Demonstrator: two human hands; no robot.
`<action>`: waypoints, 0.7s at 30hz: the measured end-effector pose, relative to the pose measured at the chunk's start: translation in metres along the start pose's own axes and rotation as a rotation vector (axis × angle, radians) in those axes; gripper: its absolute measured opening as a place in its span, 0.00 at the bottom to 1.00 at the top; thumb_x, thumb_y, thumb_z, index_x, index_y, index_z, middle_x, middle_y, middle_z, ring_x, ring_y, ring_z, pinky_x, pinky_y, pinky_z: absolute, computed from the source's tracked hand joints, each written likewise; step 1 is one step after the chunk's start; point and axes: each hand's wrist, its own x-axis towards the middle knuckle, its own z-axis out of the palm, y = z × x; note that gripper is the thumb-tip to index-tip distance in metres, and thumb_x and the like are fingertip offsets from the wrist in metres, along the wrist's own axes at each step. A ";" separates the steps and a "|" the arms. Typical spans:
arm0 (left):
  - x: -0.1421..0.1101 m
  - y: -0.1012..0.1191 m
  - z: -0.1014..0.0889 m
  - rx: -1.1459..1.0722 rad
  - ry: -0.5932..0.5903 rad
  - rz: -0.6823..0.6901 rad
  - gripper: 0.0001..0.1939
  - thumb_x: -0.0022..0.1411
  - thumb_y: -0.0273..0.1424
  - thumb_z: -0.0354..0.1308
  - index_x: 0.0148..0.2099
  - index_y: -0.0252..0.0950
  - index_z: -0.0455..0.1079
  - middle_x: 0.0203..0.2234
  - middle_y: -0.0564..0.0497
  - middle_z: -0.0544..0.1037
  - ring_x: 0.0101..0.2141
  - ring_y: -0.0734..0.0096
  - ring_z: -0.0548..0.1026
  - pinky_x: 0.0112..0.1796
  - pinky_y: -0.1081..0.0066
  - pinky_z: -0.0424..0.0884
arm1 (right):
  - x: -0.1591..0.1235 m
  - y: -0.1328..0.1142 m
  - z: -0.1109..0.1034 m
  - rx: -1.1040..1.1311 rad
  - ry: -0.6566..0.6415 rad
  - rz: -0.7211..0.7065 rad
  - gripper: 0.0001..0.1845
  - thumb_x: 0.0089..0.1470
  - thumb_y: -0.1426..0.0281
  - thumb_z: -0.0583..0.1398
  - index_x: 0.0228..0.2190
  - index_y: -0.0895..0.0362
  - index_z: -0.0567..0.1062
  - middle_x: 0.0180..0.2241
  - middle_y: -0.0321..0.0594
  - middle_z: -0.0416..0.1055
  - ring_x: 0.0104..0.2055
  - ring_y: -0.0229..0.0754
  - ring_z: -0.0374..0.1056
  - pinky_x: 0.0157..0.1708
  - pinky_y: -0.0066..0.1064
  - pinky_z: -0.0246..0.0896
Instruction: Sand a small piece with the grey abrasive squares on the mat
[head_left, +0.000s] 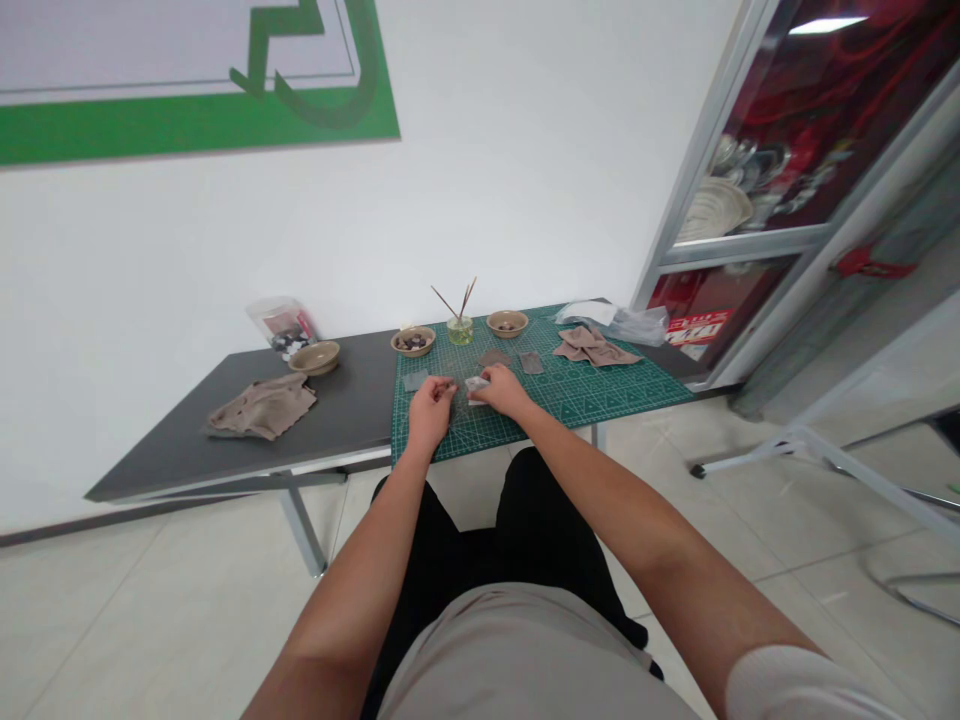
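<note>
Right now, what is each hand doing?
Left hand: fingers curled; can't tell whether it holds anything.
Right hand: fingers closed on a small whitish item.

Mat (645,387): under right hand (504,391). Beyond grip: jar (460,332) between two bowls (412,342). Right: cloth (592,348). Far left, on table (352,400): second cloth (264,404), third bowl (315,359).

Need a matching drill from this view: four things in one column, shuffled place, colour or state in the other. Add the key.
Column 1
1. glass jar
2. cutting mat
3. left cloth
4. right hand

Column 2
A. lies on the dark tabletop, off the mat
B. has its fingers on a small pale piece
C. has thin sticks standing in it
D. green, with pale grid lines

Right pairs: 1-C, 2-D, 3-A, 4-B
</note>
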 end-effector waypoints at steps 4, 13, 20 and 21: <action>-0.001 0.003 0.001 0.028 -0.005 0.035 0.04 0.58 0.28 0.60 0.38 0.38 0.75 0.32 0.51 0.80 0.35 0.68 0.76 0.41 0.68 0.70 | -0.007 -0.001 0.001 0.312 0.184 0.020 0.12 0.51 0.60 0.64 0.31 0.57 0.75 0.28 0.35 0.73 0.31 0.41 0.68 0.36 0.32 0.63; -0.002 0.003 -0.001 0.076 -0.017 0.027 0.03 0.57 0.30 0.60 0.35 0.37 0.74 0.26 0.53 0.78 0.28 0.71 0.73 0.34 0.72 0.68 | -0.028 -0.021 0.006 0.263 0.048 -0.238 0.14 0.58 0.59 0.62 0.41 0.52 0.82 0.44 0.43 0.81 0.49 0.48 0.75 0.53 0.38 0.65; 0.000 0.002 0.000 0.021 0.015 0.016 0.04 0.56 0.31 0.60 0.33 0.37 0.73 0.22 0.56 0.74 0.26 0.72 0.70 0.31 0.72 0.64 | -0.018 -0.014 0.004 0.520 -0.180 -0.100 0.21 0.64 0.55 0.54 0.43 0.52 0.83 0.36 0.41 0.80 0.39 0.45 0.76 0.44 0.40 0.70; 0.000 0.001 0.000 0.042 0.022 0.021 0.03 0.56 0.30 0.60 0.33 0.38 0.73 0.22 0.57 0.73 0.25 0.72 0.69 0.31 0.72 0.64 | -0.015 -0.013 0.004 0.543 -0.208 -0.093 0.19 0.62 0.58 0.57 0.44 0.52 0.82 0.37 0.41 0.80 0.40 0.44 0.76 0.45 0.40 0.70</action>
